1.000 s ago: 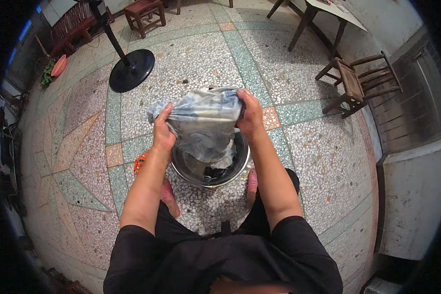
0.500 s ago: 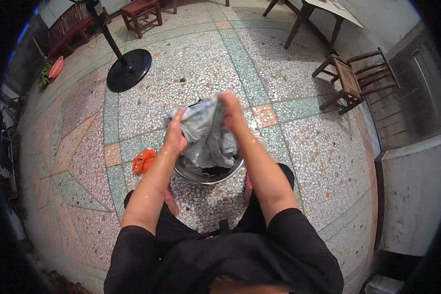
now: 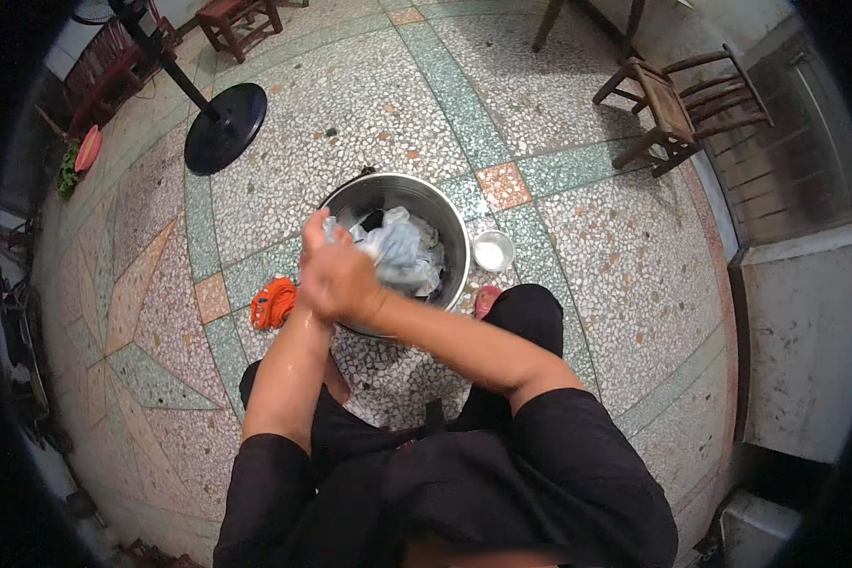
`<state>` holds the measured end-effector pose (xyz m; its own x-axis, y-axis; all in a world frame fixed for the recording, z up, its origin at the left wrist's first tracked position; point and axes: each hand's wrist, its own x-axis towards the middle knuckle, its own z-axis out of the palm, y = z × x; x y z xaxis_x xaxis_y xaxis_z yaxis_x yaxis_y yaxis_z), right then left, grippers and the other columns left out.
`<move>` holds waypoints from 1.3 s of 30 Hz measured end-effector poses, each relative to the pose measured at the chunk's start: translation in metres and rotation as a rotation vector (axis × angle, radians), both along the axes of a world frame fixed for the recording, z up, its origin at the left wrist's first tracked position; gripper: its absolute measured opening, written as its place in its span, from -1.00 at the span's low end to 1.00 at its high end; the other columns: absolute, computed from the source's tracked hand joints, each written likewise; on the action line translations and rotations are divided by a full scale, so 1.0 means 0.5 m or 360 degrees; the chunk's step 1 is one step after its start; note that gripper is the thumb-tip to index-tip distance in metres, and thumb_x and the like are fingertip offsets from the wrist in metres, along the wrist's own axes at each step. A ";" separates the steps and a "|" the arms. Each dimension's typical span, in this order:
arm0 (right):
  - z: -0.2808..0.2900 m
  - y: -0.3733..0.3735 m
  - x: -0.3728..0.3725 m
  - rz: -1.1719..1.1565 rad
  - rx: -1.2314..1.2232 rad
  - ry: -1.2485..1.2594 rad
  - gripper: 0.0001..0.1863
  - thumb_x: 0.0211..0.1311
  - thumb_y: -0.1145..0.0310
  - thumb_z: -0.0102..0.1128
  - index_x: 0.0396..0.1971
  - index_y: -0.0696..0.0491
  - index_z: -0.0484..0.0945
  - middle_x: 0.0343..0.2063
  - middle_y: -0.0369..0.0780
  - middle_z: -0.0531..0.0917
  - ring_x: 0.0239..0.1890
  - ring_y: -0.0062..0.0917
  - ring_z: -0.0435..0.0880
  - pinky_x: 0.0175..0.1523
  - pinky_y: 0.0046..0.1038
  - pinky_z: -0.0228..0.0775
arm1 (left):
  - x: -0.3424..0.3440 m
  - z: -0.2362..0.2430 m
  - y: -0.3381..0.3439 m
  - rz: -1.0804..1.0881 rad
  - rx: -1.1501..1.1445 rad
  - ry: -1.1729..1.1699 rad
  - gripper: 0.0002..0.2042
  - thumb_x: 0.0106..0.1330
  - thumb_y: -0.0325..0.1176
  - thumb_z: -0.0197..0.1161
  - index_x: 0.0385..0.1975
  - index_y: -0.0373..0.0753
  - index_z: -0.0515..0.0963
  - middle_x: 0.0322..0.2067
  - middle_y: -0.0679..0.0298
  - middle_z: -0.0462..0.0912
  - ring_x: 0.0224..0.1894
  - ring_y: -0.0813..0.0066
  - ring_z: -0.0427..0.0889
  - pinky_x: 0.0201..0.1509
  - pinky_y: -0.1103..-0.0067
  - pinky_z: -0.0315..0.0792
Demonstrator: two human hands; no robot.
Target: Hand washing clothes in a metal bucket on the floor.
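One metal basin (image 3: 445, 222) holds wet grey cloth (image 3: 402, 254).

Soft, even daylight lit the terrazzo floor (image 3: 577, 237), leaving only faint shadows. The fisheye view bent straight lines toward a black rim, and the moving hands looked slightly blurred.

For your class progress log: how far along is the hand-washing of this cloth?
Done: the grey cloth looks wet and bunched, partly inside the metal basin. In hand: the right hand lies over the left hand, both pressing the cloth at the basin's rim. Left: the cloth is not yet out of the basin.
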<state>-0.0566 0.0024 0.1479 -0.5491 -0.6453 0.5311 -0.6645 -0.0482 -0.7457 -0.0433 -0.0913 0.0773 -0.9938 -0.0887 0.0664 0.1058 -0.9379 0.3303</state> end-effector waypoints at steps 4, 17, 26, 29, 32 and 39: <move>0.000 -0.004 -0.059 -0.0063 -0.0232 -0.0083 -0.83 -0.09 0.28 0.08 -0.69 0.05 0.49 -0.64 -0.16 0.51 -0.59 -0.26 0.50 -0.48 -0.34 0.33 | 0.010 0.012 0.033 0.0237 0.0100 0.0087 -0.69 0.22 -0.09 -0.08 -0.21 -0.14 0.41 -0.33 0.31 0.46 -0.24 0.52 0.45 -0.24 0.54 0.41; 0.003 -0.001 -0.077 -0.0185 -0.0350 -0.0197 -0.82 -0.10 0.33 0.08 -0.74 0.09 0.43 -0.65 -0.10 0.49 -0.58 -0.21 0.48 -0.47 -0.34 0.31 | -0.019 0.013 0.014 0.0715 -0.0623 -0.0831 -0.76 0.21 -0.13 -0.05 -0.44 -0.15 0.44 -0.57 0.39 0.41 -0.49 0.53 0.41 -0.38 0.53 0.37; -0.051 0.057 -0.221 0.0716 0.0784 -0.0803 -0.71 -0.24 0.36 0.09 -0.40 0.09 0.53 -0.48 -0.17 0.58 -0.38 -0.45 0.55 -0.28 -0.47 0.34 | 0.006 0.242 0.002 0.0609 -0.1180 -0.0568 -0.60 0.00 -0.43 0.14 -0.10 -0.41 0.40 -0.12 0.18 0.49 -0.09 0.46 0.46 -0.02 0.59 0.29; 0.010 0.081 -0.174 0.1123 0.0906 -0.0877 -0.72 -0.22 0.46 0.03 -0.36 0.07 0.47 -0.47 -0.30 0.51 -0.35 -0.64 0.45 -0.28 -0.58 0.28 | 0.021 0.234 -0.018 0.0437 -0.0820 -0.0380 -0.44 -0.05 -0.41 0.09 0.04 -0.47 0.22 0.09 0.02 0.27 0.13 0.25 0.29 0.14 0.46 0.21; 0.045 0.087 -0.157 0.1180 0.0494 -0.1438 -0.72 -0.21 0.48 0.04 -0.35 0.08 0.44 -0.42 -0.29 0.51 -0.34 -0.62 0.46 -0.25 -0.56 0.28 | 0.023 0.234 -0.026 0.0356 -0.0636 -0.0249 -0.37 -0.02 -0.28 0.08 0.07 -0.49 0.14 0.15 -0.07 0.15 0.18 0.09 0.20 0.21 0.34 0.17; 0.114 0.124 -0.231 0.0544 -0.0521 -0.2229 -0.82 -0.14 0.45 0.09 -0.43 0.08 0.41 -0.51 -0.28 0.51 -0.45 -0.60 0.48 -0.28 -0.55 0.33 | 0.044 0.216 -0.061 0.0433 -0.0623 -0.0540 -0.58 0.09 -0.29 0.07 -0.08 -0.42 0.36 -0.08 0.07 0.46 0.00 0.23 0.42 0.12 0.38 0.25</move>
